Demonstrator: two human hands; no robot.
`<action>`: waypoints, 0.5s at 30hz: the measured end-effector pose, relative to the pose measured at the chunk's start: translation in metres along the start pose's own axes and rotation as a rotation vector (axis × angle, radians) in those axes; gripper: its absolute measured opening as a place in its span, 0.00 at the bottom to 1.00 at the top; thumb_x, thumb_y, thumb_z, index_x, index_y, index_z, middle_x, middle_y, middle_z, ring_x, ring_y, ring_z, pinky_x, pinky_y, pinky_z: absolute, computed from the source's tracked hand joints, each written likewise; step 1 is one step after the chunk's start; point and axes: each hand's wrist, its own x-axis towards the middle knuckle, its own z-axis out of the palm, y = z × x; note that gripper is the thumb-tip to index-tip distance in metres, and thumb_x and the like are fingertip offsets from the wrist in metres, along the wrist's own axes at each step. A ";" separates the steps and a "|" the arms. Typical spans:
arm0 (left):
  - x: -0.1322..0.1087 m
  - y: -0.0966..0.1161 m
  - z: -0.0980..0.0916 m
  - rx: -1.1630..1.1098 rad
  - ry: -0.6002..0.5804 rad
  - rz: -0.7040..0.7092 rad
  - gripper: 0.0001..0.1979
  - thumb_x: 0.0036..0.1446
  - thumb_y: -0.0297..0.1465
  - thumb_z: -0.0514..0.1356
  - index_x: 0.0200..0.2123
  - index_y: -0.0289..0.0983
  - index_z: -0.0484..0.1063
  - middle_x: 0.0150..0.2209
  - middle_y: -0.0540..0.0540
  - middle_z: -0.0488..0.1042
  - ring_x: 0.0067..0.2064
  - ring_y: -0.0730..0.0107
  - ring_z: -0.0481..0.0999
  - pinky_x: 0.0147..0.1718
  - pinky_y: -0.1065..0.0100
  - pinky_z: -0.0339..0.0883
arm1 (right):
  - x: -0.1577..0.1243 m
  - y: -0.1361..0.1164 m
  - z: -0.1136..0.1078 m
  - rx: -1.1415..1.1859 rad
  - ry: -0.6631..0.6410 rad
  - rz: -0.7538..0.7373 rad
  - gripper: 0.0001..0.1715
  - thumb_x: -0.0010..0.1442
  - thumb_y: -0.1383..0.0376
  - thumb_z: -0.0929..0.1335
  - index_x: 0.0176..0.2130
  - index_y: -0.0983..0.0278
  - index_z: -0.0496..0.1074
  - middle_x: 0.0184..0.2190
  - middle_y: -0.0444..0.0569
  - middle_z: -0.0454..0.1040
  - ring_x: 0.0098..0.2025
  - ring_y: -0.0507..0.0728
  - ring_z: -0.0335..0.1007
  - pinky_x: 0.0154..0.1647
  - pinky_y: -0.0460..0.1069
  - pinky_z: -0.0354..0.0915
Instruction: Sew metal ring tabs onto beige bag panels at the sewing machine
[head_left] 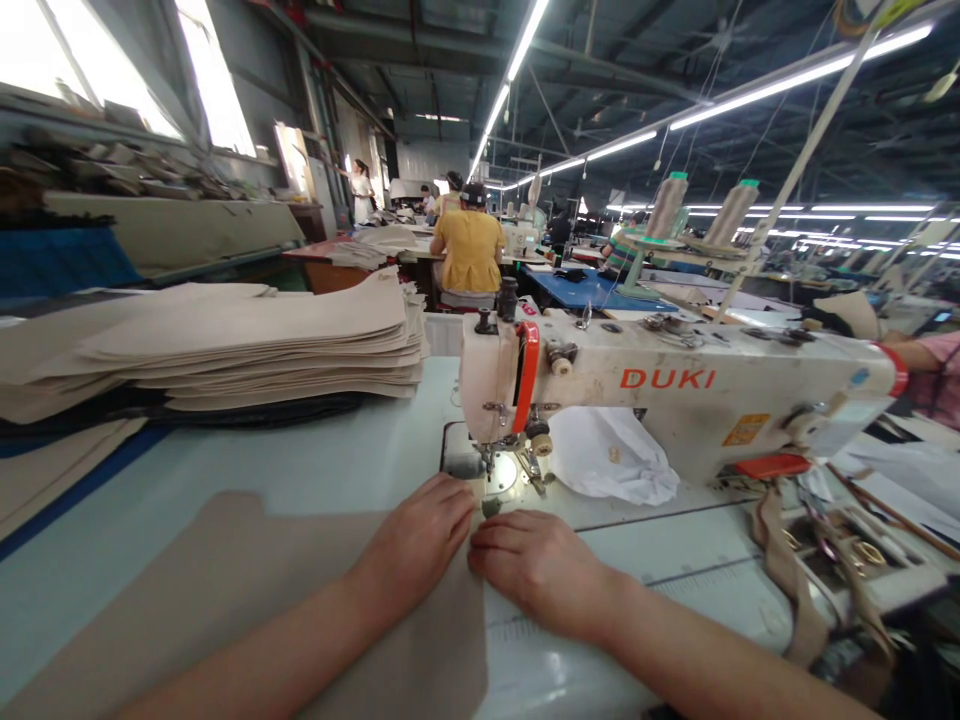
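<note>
A flat beige fabric panel lies across the table in front of me, its right edge running toward the needle of a white sewing machine. My left hand rests on the panel's far right corner, fingers bent and pressed together just in front of the presser foot. Opposite it, my right hand has its fingers closed together at the panel's right edge. The fingertips of both hands are close to each other, and their grip on the edge is partly hidden. A small dark green scrap shows between them.
Stacked beige panels stand at the left. A crumpled white bag lies under the machine arm. At right are a tray of metal rings and hanging straps. Thread cones stand behind; a person in yellow sits ahead.
</note>
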 end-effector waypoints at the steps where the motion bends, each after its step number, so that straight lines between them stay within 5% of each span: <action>1: 0.000 0.000 0.000 0.000 -0.007 -0.007 0.13 0.62 0.24 0.49 0.28 0.36 0.69 0.29 0.48 0.72 0.34 0.67 0.69 0.35 0.67 0.65 | 0.000 0.000 0.000 -0.006 -0.001 -0.002 0.08 0.64 0.70 0.63 0.38 0.68 0.72 0.40 0.51 0.76 0.42 0.56 0.69 0.49 0.49 0.66; 10: 0.000 0.005 -0.007 -0.008 -0.048 0.005 0.13 0.61 0.21 0.48 0.30 0.36 0.69 0.31 0.47 0.73 0.35 0.66 0.70 0.38 0.65 0.67 | 0.004 -0.002 -0.007 -0.035 -0.087 -0.009 0.05 0.63 0.71 0.65 0.38 0.68 0.72 0.39 0.51 0.75 0.43 0.56 0.68 0.50 0.49 0.64; 15: -0.001 0.011 -0.012 -0.067 -0.046 -0.052 0.10 0.60 0.21 0.50 0.33 0.36 0.71 0.34 0.46 0.75 0.37 0.65 0.71 0.39 0.65 0.67 | 0.007 0.003 -0.002 -0.124 -0.009 0.045 0.06 0.63 0.71 0.64 0.36 0.68 0.72 0.38 0.52 0.74 0.42 0.57 0.67 0.46 0.51 0.66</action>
